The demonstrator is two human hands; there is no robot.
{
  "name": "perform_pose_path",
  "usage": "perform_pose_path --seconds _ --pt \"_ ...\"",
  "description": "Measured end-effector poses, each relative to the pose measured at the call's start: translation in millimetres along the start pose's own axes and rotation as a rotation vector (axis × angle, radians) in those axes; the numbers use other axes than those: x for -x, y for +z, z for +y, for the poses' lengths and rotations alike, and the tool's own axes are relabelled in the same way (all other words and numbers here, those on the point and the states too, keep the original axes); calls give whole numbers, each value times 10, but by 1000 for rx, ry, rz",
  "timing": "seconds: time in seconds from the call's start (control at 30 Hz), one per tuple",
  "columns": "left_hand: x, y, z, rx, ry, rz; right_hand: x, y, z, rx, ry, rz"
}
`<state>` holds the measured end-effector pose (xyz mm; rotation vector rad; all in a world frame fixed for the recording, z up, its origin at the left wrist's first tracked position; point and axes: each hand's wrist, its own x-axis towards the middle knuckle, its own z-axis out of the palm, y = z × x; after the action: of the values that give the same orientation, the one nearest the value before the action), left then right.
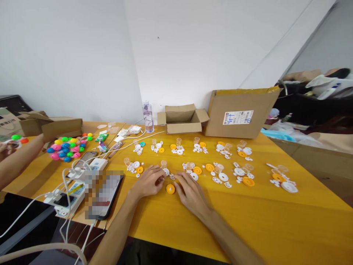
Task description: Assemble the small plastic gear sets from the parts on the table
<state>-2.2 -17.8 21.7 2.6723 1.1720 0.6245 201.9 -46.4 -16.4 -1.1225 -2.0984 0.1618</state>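
Note:
My left hand (151, 181) rests over the table with its fingers curled together beside a white disc (166, 171). Whatever its fingertips hold, if anything, I cannot make out. My right hand (191, 193) lies palm down, fingers stretched and thumb apart, its fingertips by small white perforated pieces (172, 176). Between the two hands sits an orange wheel (170, 189) with a white centre. Just behind them stands a clear plastic cup (163, 164). To the right of these lie another orange wheel (197, 170) and a white disc (194, 176).
Two rows of similar part groups spread across the yellow table (248, 221). Behind them are an open carton (183, 127), a large box (239, 114) and a water bottle (148, 117). Leftward lie a phone (110, 195), a cabled power strip (96, 167), colourful balls (66, 149) and another person's arm (22, 162).

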Motion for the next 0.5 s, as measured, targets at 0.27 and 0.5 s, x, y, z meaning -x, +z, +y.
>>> perform_pose_path --seconds 0.27,0.5 --pt "9 -10 10 27 -28 21 -10 62 97 138 -36 -37" --pt "12 -23 -12 -31 -55 61 7 87 97 188 -12 -25"
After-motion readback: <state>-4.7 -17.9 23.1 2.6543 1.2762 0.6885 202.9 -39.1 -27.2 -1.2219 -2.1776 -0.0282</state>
